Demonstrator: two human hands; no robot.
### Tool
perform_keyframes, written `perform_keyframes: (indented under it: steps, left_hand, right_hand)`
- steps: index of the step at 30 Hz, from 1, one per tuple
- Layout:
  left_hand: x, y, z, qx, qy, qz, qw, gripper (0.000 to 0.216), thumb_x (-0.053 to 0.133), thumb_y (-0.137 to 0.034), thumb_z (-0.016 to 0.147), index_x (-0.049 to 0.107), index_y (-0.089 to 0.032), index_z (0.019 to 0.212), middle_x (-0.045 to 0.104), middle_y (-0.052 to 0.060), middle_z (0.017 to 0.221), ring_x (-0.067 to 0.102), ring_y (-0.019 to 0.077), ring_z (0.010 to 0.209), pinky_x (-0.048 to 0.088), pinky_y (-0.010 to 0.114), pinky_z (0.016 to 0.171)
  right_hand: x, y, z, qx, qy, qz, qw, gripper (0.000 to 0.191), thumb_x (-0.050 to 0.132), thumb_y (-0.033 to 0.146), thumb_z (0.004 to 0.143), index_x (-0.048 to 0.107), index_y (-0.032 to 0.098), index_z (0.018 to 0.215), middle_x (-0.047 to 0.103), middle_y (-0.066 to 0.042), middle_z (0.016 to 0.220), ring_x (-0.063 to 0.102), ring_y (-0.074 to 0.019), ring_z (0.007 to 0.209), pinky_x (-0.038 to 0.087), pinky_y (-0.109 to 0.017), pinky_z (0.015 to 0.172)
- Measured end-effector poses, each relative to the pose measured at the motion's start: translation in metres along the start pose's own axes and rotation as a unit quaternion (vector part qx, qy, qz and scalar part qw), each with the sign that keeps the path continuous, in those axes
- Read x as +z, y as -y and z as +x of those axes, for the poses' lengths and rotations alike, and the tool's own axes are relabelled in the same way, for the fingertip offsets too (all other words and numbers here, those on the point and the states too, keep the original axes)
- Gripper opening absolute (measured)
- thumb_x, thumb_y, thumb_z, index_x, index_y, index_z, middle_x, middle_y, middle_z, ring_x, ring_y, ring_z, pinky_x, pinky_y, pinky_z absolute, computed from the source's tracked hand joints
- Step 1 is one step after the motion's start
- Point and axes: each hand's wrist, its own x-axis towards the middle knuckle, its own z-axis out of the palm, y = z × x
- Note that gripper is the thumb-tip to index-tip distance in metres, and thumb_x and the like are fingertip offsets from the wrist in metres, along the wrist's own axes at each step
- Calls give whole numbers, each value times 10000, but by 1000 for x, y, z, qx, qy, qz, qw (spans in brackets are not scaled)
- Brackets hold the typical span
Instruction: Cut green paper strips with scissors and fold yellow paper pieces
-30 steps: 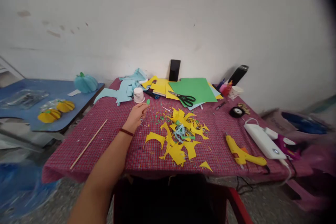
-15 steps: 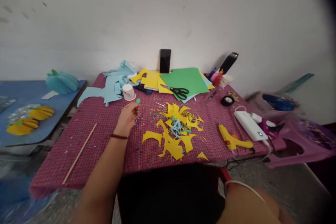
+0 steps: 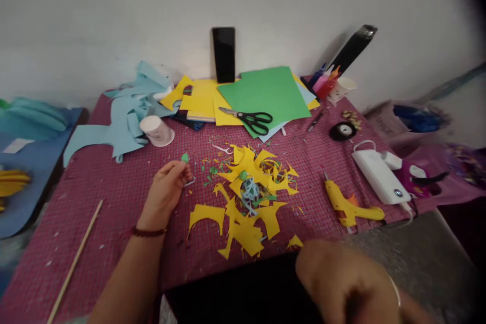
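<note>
My left hand (image 3: 167, 186) is closed over the left middle of the table, pinching a small green paper leaf (image 3: 185, 157) upright between thumb and fingertips. Just right of it lies a heap of yellow paper scraps (image 3: 243, 233), mixed with pale blue paper strips (image 3: 250, 195) and green bits. A white paper cup (image 3: 157, 130) lies tipped beyond my left hand. Low at the front right, my right hand (image 3: 341, 276) is smeared by motion. Its fingers cannot be made out, nor whether anything is in them.
Black-handled scissors (image 3: 248, 119) rest on green card (image 3: 266, 91) and yellow sheets at the back. A yellow glue gun (image 3: 347, 205) lies on the right, near a white power bank (image 3: 379, 174) and black tape (image 3: 342, 130). A wooden stick (image 3: 76, 260) lies left; a phone (image 3: 225, 54) leans on the wall.
My right hand has risen from below the table edge into the front right. My left hand still holds the green leaf. The view has moved closer to the table.
</note>
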Motion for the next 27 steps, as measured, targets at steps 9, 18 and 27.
perform_keyframes:
  steps: [9, 18, 27]
  left_hand:
    - [-21, 2, 14, 174, -65, 10, 983, 123, 809, -288, 655, 688, -268, 665, 723, -89, 731, 633, 144, 807, 480, 345, 940]
    - [-5, -2, 3, 182, -128, 46, 974, 89, 746, -207, 714, 676, -233, 667, 704, -85, 698, 607, 104, 762, 471, 243, 864]
    - [-8, 0, 7, 166, -135, -23, 977, 184, 737, -232, 657, 558, -191, 641, 619, -60, 620, 603, 108, 623, 515, 305, 749]
  right_hand:
    - [-24, -62, -38, 215, -218, -251, 918, 562, 598, 169, 822, 456, 295, 1351, 512, -99, 1299, 601, -217, 1013, 503, -359, 873]
    - [-10, -57, -12, 138, -98, -322, 931, 174, 489, 83, 888, 598, 197, 961, 580, -46, 991, 589, -151, 822, 484, -267, 735]
    - [-16, -54, 32, 5, -299, -311, 902, 166, 474, 109, 898, 611, 186, 954, 611, -59, 916, 589, -172, 848, 491, -310, 783]
